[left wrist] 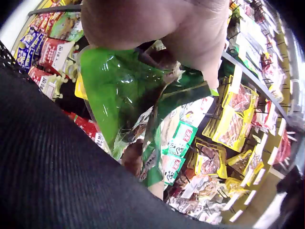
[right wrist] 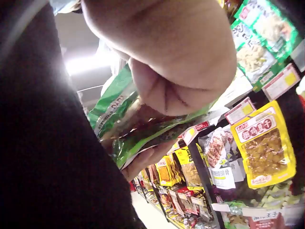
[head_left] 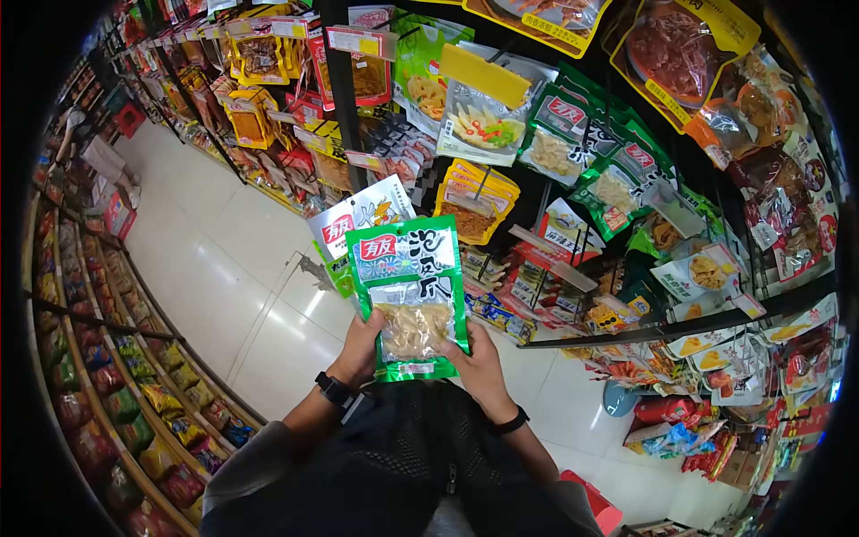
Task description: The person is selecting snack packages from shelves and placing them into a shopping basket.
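L hand [left wrist: 157,28] grips green pkt [left wrist: 114,90], yellow snack pkts [left wrist: 233,119] hanging on rack [left wrist: 257,86] behind.

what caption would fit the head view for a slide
Left hand and right hand hold a green snack packet upright, more packets behind it, facing a shop rack of hanging snacks

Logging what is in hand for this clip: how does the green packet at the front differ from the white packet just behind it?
The green packet is in full view; the white packet shows only its top behind it. The green packet stands nearly upright; the white packet leans left. The green packet has a clear window with pale contents; none shows on the white packet. Both bear a red logo patch.
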